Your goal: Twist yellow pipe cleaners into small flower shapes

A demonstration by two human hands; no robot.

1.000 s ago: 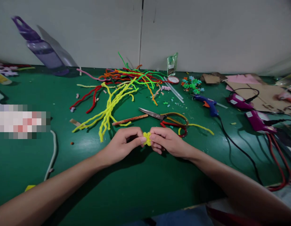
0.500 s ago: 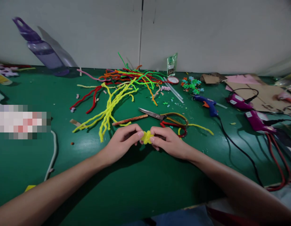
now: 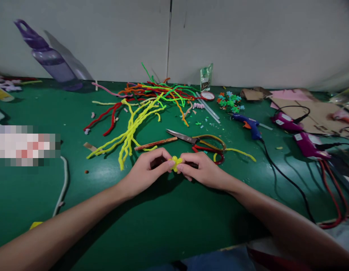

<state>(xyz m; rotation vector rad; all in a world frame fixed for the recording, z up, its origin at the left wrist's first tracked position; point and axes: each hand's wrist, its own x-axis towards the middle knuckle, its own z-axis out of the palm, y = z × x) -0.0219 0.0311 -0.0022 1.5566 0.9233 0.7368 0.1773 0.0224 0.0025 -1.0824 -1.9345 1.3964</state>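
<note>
Between my two hands is a small yellow pipe-cleaner shape (image 3: 176,162) with several rounded loops, like a little flower. My left hand (image 3: 152,169) pinches its left side between thumb and fingers. On the opposite side, my right hand (image 3: 204,170) pinches it the same way, the lower fingers curled under. Just beyond the hands lie scissors (image 3: 195,140) with their blades pointing left, and a brown stick (image 3: 157,143). Long yellow pipe cleaners (image 3: 132,130) spread out to the left of the stick.
A pile of coloured pipe cleaners (image 3: 154,90) lies near the wall. To the right are a blue glue gun (image 3: 249,124) with a trailing cord, magenta devices (image 3: 311,146) and cardboard (image 3: 310,113). A purple bottle (image 3: 57,66) stands back left. Green pipe-cleaner pieces (image 3: 230,102) sit behind the scissors.
The yellow shape has turned slightly between my fingertips, so its loops now show as a narrower flower form. Both hands stay in almost the same place.
</note>
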